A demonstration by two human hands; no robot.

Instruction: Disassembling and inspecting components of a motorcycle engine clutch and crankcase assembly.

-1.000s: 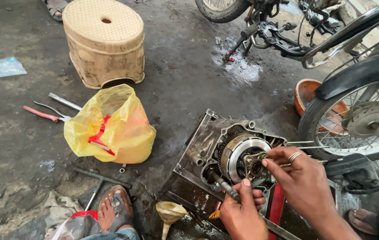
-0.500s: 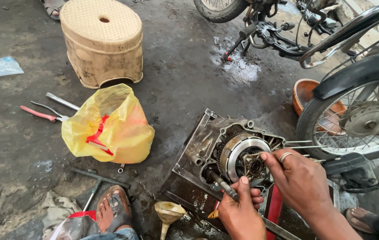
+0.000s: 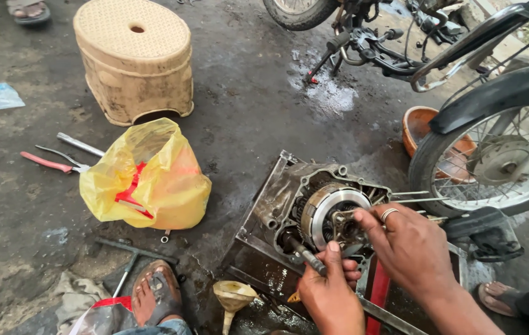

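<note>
black motorcycle wheel [image 3: 500, 155] stands at the right, a beige plastic stool [image 3: 134, 59] at top left, a yellow plastic bag [image 3: 146, 177] between them on the wet ground. engine case [image 3: 314, 211] sits in a metal tray [image 3: 258, 248] at lower centre, clutch assembly [image 3: 332, 214] exposed. right hand [image 3: 410, 248], ringed, pinches at the clutch centre. left hand [image 3: 332, 294] is closed around a shaft [image 3: 304, 251] just below. small funnel [image 3: 233, 298] lies near.
</note>
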